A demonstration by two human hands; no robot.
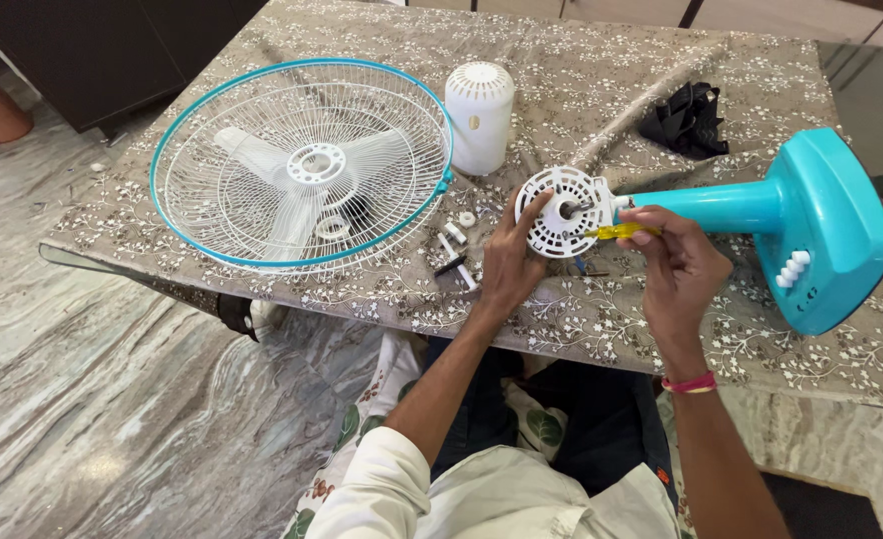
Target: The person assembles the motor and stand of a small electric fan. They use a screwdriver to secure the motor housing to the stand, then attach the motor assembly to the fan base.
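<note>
White round motor plate (564, 211), slotted and vented, sits at the near end of the teal fan stand (761, 215). The stand lies on its side on the worktop (601, 90), neck pointing left, base off to the right with white push buttons (794, 269) facing the camera.

Left hand (509, 262) is on the plate: fingers spread over its lower left rim, thumb side up against the face, bracing it. Not wrapped around anything.

Right hand (676, 262) is closed on a yellow-handled screwdriver (616, 232), pinched between thumb and fingertips. Tool lies roughly level, tip aimed left into the plate near its centre. Can't tell whether the tip is seated in a screw. Red band (691, 383) on that wrist.

Hands are apart, one each side of the plate, close together.

Just left of the left hand: small loose parts (455, 252) on the cloth — a few white cylindrical bits, a white round knob, one dark piece. All near the worktop's front edge.

Further left: white wire fan guard (301, 160) with teal rim lying flat, white three-blade propeller (306, 172) lying inside it. A small ring rests on the grille near the front.

Behind the plate: white domed motor cover (479, 115) standing upright, just beside the guard's right rim.

Back right: crumpled black item (686, 118), well apart from the hands.

Worktop has a grey floral cloth. Marble floor (92, 399) below.
</note>
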